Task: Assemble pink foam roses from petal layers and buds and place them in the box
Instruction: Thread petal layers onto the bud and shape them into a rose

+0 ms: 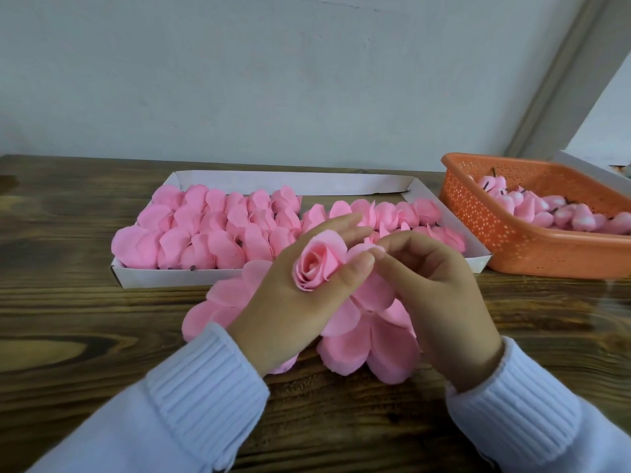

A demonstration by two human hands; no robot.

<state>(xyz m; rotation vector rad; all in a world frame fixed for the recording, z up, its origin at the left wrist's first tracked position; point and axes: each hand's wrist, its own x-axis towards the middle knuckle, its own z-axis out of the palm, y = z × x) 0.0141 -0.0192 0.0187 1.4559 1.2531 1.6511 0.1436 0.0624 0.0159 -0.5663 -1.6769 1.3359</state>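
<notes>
the left hand [300, 302] is cradling a half-built rose [319, 261] in the crook between thumb and forefinger, thumb curled against its side and the other fingers lying nearly straight behind it. the rose is sitting above the near edge of the box [136, 271], bloom facing up. the right hand [440, 285] is curling in beside it, thumb and forefinger pinching together on an outer petal [363, 249] just beside the left thumb; whether that petal is already joined to the rose is hard to tell.

loose petal layers [368, 346] are lying fanned out on the tabletop [102, 336] under both hands. finished roses [205, 233] are filling most of the box in rows, and spare buds [546, 213] are piled in the orange basket [512, 247] to the right.

the foam is looking thin, very light and soft, so it is likely creasing or tearing under a hard squeeze, and a petal edge is probably holding a dent once pinched. the safer hold is likely low on the rose, around the firm wrapped centre or under its base, with only a light touch on the petal rims. a loose layer is best lifted near its middle, not dragged by one lobe, and the finished rose is going to want setting down gently so that its neighbours are not crushing it.
</notes>
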